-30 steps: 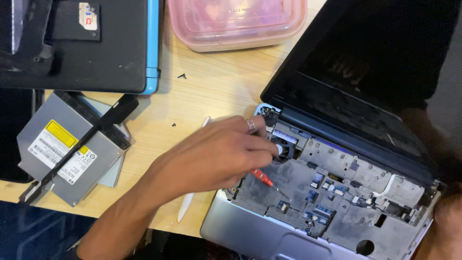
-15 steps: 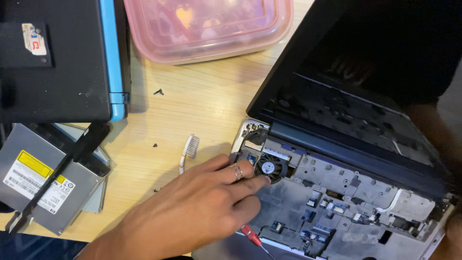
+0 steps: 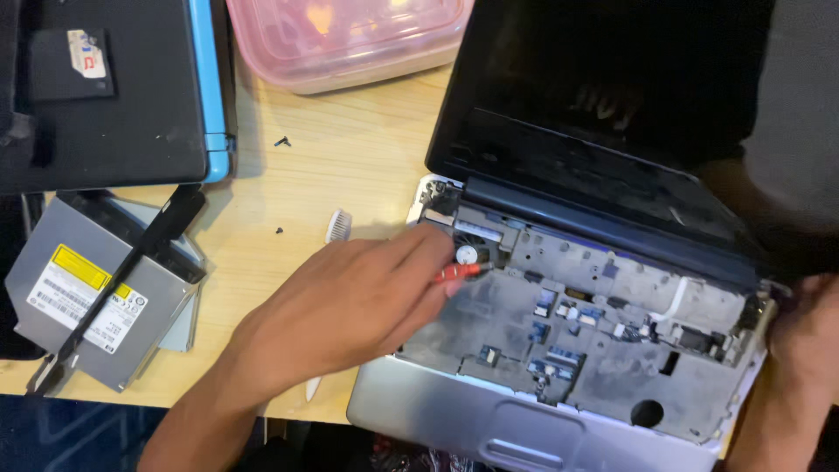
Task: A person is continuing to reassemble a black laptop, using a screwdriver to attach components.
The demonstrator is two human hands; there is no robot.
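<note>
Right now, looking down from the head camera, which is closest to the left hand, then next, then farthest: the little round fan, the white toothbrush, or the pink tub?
From the left hand:
1. The little round fan, right at the fingertips, inside the open laptop.
2. The white toothbrush, just above the hand on the wooden table.
3. The pink tub, far up at the table's top edge.

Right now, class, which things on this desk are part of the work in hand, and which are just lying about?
In use: left hand, red tool, opened laptop, its fan, right hand.
Lying about: disc drive, toothbrush, pink tub, closed laptop, loose screws.
</note>
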